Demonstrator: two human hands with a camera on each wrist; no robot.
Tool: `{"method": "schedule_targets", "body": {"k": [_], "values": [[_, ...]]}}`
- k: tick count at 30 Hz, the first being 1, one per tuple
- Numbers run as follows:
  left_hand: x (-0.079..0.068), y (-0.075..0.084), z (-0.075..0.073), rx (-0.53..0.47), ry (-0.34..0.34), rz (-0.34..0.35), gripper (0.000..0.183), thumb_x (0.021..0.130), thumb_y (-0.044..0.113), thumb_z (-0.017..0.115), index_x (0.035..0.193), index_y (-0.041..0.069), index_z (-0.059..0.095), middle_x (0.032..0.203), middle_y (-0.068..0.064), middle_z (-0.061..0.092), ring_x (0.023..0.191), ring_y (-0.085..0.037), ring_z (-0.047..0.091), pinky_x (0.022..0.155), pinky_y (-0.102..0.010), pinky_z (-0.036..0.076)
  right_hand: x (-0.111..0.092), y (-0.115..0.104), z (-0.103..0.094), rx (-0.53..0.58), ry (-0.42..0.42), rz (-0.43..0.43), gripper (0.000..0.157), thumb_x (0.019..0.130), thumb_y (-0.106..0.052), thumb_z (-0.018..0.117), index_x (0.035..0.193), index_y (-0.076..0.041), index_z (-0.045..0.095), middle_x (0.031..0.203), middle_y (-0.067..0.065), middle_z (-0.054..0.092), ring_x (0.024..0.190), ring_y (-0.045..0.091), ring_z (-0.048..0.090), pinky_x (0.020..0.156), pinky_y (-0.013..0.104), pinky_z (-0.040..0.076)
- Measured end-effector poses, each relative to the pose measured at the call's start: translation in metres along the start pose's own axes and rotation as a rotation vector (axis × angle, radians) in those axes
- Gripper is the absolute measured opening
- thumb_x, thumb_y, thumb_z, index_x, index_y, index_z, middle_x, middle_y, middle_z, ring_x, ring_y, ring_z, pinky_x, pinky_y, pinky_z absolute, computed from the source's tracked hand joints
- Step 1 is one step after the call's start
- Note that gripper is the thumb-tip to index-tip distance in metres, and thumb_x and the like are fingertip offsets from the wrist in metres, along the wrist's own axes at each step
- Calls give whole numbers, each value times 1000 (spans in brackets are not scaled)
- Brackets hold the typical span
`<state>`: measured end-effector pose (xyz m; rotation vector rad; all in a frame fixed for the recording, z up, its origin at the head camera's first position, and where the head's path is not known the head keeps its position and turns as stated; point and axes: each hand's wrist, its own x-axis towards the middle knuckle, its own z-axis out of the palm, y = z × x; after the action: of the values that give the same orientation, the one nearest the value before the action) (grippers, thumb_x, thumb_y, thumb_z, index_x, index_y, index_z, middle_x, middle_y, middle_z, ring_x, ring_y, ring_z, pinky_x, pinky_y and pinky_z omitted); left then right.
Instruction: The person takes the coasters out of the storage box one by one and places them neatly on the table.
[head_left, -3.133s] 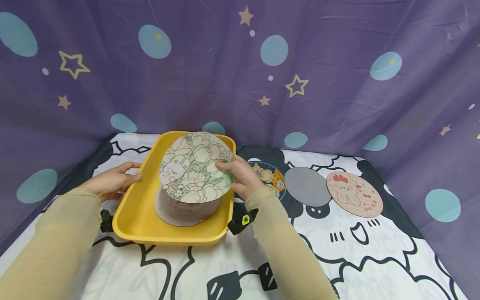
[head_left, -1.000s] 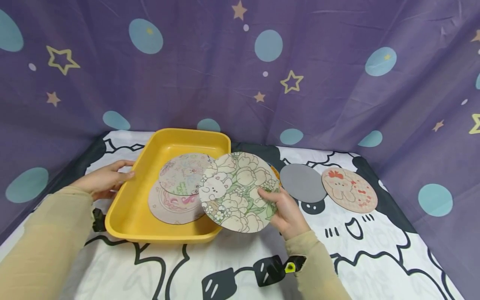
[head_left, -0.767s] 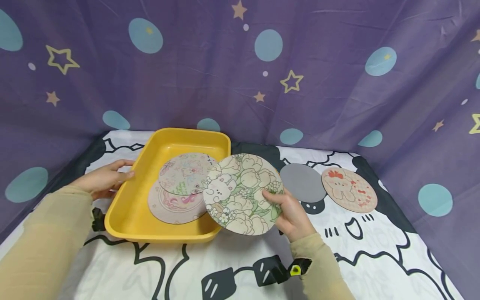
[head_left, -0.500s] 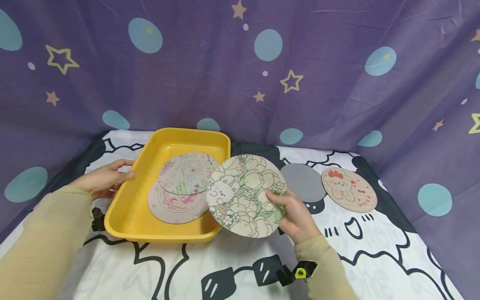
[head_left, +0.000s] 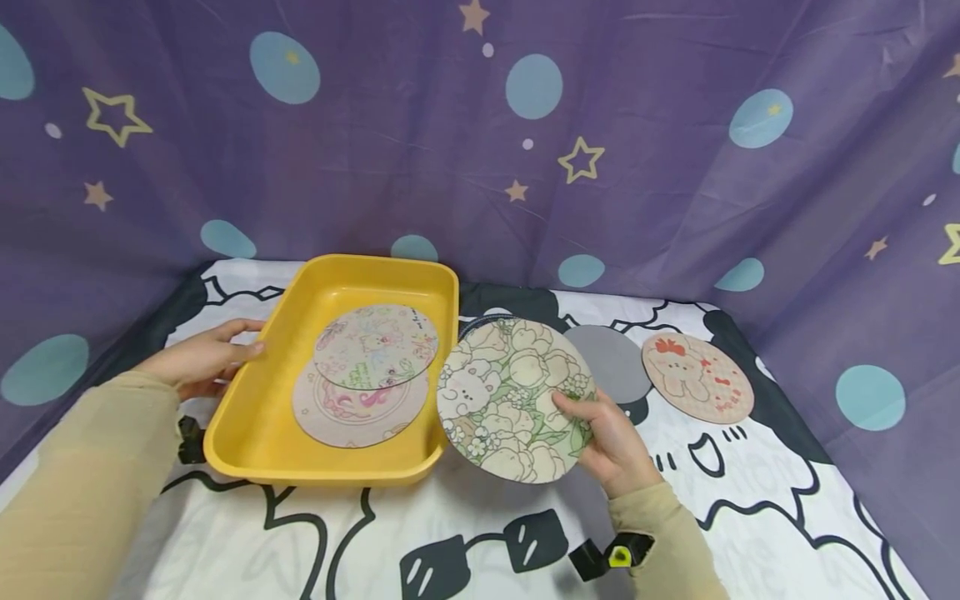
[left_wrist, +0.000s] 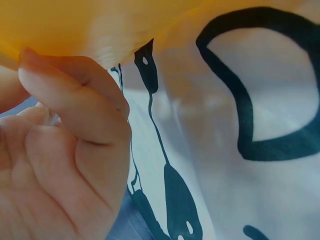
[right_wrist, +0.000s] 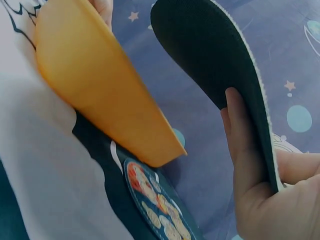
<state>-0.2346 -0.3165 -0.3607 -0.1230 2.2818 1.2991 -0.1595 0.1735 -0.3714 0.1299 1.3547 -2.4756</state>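
Pinching a round cream-and-green floral mat (head_left: 510, 375), the right hand (head_left: 615, 442) holds it aloft beside the yellow rectangular plastic tray (head_left: 258, 454)'s right edge; the left hand (head_left: 206, 358), fingers curled, grips its left edge.

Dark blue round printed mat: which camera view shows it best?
Right wrist view: there the dark blue round mat shows much of its print, though cropped. The head view shows only a rim sliver behind the cream floral round mat; the left wrist view shows none.

1 round mat (head_left: 515, 398), printed with pale tulips and a white animal, dark underneath, is held tilted near the upright yellow tray (head_left: 322, 475).
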Motion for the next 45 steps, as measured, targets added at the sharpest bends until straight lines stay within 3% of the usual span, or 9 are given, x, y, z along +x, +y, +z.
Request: {"method": "schedule_targets", "body": {"k": [6, 18, 23, 34, 45], "values": [[1, 0, -2, 1, 3, -29, 76, 105, 39, 45, 158, 7, 0, 141, -27, 43, 96, -21, 62, 82, -38, 54, -3, 0, -9, -8, 32, 9, 64, 99, 6, 43, 156, -10, 19, 119, 2, 64, 108, 16, 67, 96, 32, 52], [0, 0, -1, 3, 0, -14, 76, 105, 39, 44, 158, 6, 0, 141, -27, 44, 96, -21, 63, 83, -40, 55, -6, -1, -23, -10, 93, 45, 65, 99, 5, 45, 155, -14, 19, 118, 1, 65, 105, 15, 69, 94, 31, 53], [0, 0, 0, -1, 0, -26, 79, 104, 42, 46, 158, 8, 0, 145, -28, 39, 99, -23, 62, 85, -41, 55, -5, 1, -28, -11, 77, 42, 67, 99, 6, 44, 157, -12, 15, 120, 2, 63, 107, 16, 68, 96, 33, 52], [-1, 2, 1, 8, 2, -35, 78, 104, 41, 45, 159, 9, -1, 151, -29, 31, 107, -26, 61, 86, -40, 54, -2, 6, -36, -22, 68, 85, 57, 99, 5, 45, 149, -11, 25, 117, 2, 66, 106, 16, 69, 94, 32, 53], [-2, 2, 1, 15, 12, -24, 75, 105, 39, 44, 158, 8, 1, 148, -29, 36, 102, -24, 63, 86, -42, 55, -1, 16, -40, -100, 29, 135, 67, 99, 4, 46, 157, -9, 15, 115, 1, 67, 105, 16, 69, 93, 33, 54]]}}
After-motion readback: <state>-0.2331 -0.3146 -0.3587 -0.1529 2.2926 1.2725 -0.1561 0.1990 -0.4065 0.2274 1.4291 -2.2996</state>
